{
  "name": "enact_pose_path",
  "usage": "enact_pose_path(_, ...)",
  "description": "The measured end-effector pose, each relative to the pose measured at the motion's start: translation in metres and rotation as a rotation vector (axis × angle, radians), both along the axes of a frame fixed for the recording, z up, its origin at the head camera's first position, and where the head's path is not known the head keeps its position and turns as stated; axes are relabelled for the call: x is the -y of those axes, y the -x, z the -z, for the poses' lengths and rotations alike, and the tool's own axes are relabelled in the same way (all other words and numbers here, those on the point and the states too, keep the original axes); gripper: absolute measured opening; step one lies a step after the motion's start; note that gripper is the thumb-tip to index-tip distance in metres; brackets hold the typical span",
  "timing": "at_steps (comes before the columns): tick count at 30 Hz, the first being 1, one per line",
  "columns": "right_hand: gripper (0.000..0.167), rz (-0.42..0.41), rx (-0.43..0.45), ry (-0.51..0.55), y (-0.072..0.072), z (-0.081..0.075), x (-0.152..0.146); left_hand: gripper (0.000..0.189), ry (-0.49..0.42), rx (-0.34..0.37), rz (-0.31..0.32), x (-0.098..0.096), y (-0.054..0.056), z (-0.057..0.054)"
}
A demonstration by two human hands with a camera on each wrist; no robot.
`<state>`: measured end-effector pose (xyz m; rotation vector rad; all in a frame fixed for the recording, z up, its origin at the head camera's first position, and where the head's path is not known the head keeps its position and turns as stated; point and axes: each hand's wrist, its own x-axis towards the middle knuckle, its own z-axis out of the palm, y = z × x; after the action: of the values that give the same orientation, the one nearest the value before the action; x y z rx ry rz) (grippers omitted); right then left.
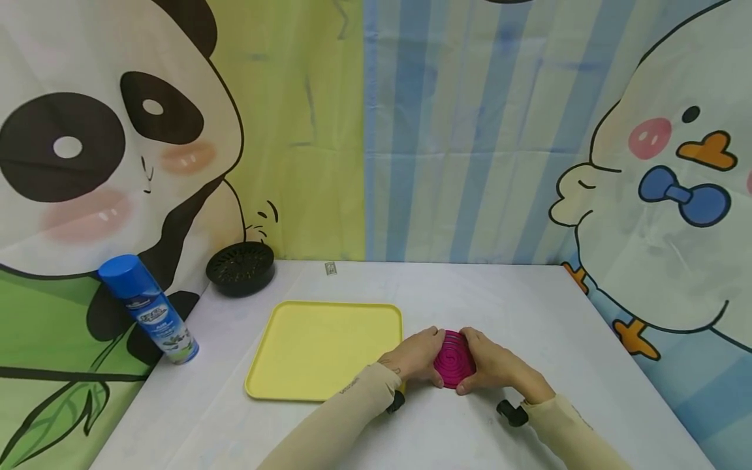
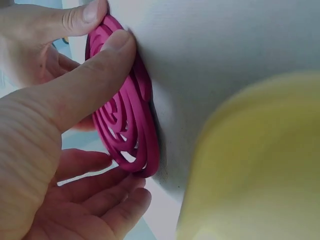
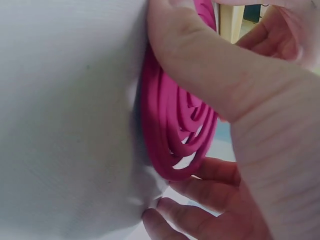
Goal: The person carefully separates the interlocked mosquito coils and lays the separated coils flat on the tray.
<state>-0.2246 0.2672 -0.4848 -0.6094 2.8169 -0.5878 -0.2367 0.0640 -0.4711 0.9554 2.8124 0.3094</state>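
Note:
A magenta spiral disc (image 1: pixel 454 360), an openwork piece with gaps between its rings, sits on the white table in front of the person. My left hand (image 1: pixel 416 356) holds its left side, the thumb lying over the near part and the fingers at the far edge. From the opposite side my right hand (image 1: pixel 492 363) grips it the same way. In the left wrist view, the disc (image 2: pixel 145 120) stands close to the tabletop with the left thumb across its face. The right wrist view has the right thumb covering the upper part of the disc (image 3: pixel 155 115).
Just left of the hands lies a yellow tray (image 1: pixel 329 352), its near right corner behind the left forearm. A black round slotted bowl (image 1: pixel 241 269) stands at the back left. The blue spray can (image 1: pixel 149 310) is at the table's left edge. Printed curtains (image 1: pixel 470 130) hang behind.

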Motion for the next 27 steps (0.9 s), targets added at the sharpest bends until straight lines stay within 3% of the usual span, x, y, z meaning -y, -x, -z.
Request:
enact_pose_path(7,0.119,0.053,-0.004,0.055,-0.003,0.004,0.001,0.105,0.000,-0.063,-0.012,0.000,-0.004,0.001)
enact_pose_path(27,0.119,0.039,-0.085,0.137,-0.016,0.003,0.002,0.112,-0.088,-0.074,-0.071,0.001,-0.008,0.007)
